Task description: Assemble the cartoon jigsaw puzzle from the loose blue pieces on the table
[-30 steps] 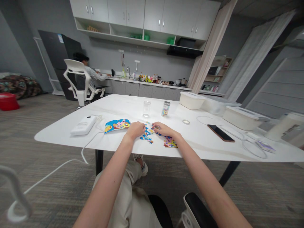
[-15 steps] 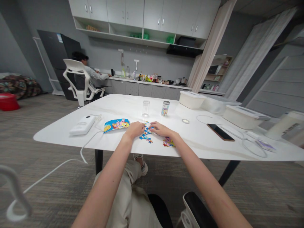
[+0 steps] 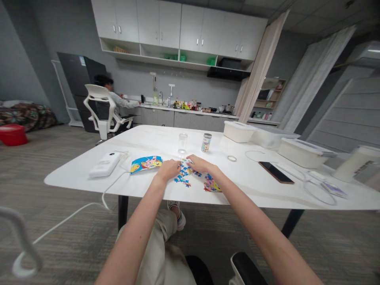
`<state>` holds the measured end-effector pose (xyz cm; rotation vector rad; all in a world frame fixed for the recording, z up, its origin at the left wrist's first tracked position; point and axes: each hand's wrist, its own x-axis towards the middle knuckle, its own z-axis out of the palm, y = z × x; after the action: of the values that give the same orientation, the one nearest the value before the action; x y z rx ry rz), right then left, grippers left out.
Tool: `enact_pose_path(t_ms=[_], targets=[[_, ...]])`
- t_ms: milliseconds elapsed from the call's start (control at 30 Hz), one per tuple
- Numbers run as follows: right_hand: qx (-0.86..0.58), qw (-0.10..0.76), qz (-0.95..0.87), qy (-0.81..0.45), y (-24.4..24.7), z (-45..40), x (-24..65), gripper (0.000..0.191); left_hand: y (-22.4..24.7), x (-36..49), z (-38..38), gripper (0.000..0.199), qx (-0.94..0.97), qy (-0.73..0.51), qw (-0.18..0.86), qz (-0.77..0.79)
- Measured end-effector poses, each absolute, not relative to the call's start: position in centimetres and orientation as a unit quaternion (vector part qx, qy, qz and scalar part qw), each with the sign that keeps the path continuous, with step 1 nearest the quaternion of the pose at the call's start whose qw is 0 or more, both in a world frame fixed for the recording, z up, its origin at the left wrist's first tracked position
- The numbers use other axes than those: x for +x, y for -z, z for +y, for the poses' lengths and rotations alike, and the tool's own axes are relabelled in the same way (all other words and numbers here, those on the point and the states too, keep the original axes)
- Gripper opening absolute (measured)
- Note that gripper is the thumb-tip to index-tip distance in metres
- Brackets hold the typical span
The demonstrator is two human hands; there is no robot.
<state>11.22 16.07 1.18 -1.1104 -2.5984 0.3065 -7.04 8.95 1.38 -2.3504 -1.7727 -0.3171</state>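
Note:
Loose blue puzzle pieces (image 3: pixel 183 178) lie scattered on the white table (image 3: pixel 101 181) between my hands. My left hand (image 3: pixel 170 169) rests at their left side, its fingers curled together; whatever they hold is too small to make out. At the upper right of the pile is my right hand (image 3: pixel 198 163), fingers bent down over the pieces, with their tips too small to read. A joined colourful puzzle section (image 3: pixel 211 185) lies below my right wrist. Left of my left hand is a curved picture sheet (image 3: pixel 146 164) with cartoon figures.
Beyond the pieces stand a clear jar (image 3: pixel 183 143) and a labelled can (image 3: pixel 206 143). A round lid (image 3: pixel 232 158), a phone (image 3: pixel 276 172), cables and pale storage boxes (image 3: pixel 237 132) are to the right. A white device (image 3: pixel 105 165) lies left. A person (image 3: pixel 120 101) sits behind.
The camera view has tilted up slightly. My right hand has shifted a little up and away from the pieces, showing more of them. My left hand stays nearly in place.

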Motion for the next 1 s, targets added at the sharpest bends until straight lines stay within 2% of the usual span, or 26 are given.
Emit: enact_pose_path(t_ms=[267, 767, 1000], targets=[[-0.366, 0.160, -0.908, -0.128, -0.5, 17.6, 10.7, 0.033, -1.2, -7.1, 8.9, 0.035, -0.790, 0.099, 0.097, -0.597], [-0.335, 0.180, -0.907, -0.178, -0.8, 15.1, 13.7, 0.029, -0.6, -7.3, 9.7, 0.037, -0.787, 0.080, 0.110, -0.601], [-0.352, 0.238, -0.890, -0.164, -0.2, 15.0, 13.8, 0.028, -1.1, -7.0, 9.0, 0.038, -0.791, 0.082, 0.110, -0.596]])
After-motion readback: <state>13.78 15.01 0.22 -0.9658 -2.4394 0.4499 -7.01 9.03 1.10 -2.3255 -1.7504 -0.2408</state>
